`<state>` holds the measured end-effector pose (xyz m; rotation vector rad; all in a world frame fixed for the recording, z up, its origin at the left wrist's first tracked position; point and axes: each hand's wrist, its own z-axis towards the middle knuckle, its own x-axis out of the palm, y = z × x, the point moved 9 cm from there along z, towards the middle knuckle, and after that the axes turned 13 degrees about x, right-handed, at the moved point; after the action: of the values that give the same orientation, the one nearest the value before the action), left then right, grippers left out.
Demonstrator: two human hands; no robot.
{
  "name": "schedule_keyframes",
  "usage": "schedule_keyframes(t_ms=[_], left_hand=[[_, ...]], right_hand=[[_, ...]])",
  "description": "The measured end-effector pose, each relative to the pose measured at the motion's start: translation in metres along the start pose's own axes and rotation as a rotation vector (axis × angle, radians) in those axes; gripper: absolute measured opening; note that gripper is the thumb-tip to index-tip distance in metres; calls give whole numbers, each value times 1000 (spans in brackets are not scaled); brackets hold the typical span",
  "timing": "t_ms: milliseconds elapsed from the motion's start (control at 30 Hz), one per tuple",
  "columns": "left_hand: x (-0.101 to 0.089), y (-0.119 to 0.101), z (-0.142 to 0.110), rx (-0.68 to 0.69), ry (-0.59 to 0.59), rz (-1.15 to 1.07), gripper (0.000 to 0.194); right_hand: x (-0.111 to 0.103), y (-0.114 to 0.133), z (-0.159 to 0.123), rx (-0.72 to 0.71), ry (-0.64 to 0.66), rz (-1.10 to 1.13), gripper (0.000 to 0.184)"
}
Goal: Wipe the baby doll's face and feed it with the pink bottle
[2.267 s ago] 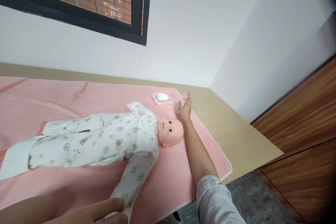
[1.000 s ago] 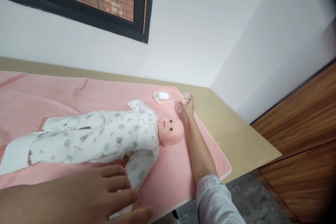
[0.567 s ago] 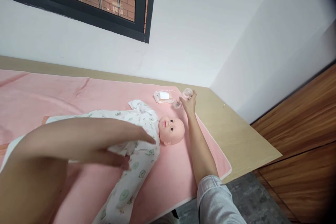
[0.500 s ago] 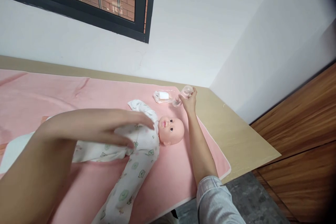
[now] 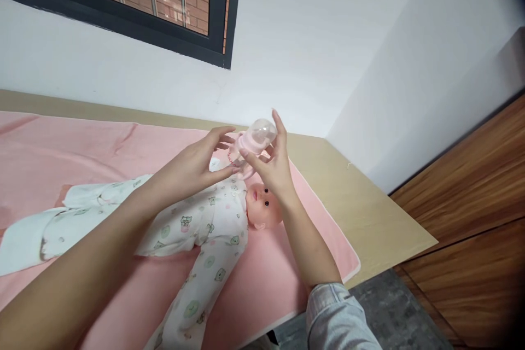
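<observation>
Bottle (image 5: pixel 255 139) (red print (image 5: pixel 230 159) illegible) sits in curled right fingers (image 5: pixel 279 127), half-open left fingers (image 5: pixel 221 131) alongside.

Light-blue denim sleeve (image 5: pixel 338 314), cuff rolled, on the right arm.

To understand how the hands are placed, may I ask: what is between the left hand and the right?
A clear bottle, held by the right hand. The head view shows it; whether the left hand touches it is unclear.

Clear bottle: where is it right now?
Near the middle of the head view, the clear bottle is in the right hand, with the left hand at its lower end, just beyond the doll's head.
</observation>
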<state>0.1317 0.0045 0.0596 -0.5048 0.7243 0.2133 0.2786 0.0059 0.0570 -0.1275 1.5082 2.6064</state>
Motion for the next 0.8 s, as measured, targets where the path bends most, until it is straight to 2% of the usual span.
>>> schedule_keyframes(t_ms=[100, 200, 300, 367, 500, 600, 700, 800], left_hand=[[-1, -6, 0, -7, 9, 43, 66], [-1, -7, 1, -44, 19, 53, 63], [-2, -4, 2, -67, 38, 104, 65], [-5, 4, 1, -81, 40, 159, 71], [-17, 31, 0, -102, 15, 229, 71], [-32, 69, -6, -218, 31, 299, 61], [-50, 121, -23, -412, 41, 331, 62], [-62, 167, -44, -552, 118, 362, 64]], right_hand=[[22, 2, -10, 23, 56, 49, 94], [35, 1, -15, 16, 96, 67, 90], [36, 1, -16, 5, 73, 77, 83], [29, 3, -14, -1, 10, 87, 80], [-5, 0, -2, -17, -154, 65, 80], [-47, -19, 17, -33, -288, 3, 78], [-90, -62, 36, 27, -409, -85, 73], [-123, -123, 42, 221, -507, -257, 67]])
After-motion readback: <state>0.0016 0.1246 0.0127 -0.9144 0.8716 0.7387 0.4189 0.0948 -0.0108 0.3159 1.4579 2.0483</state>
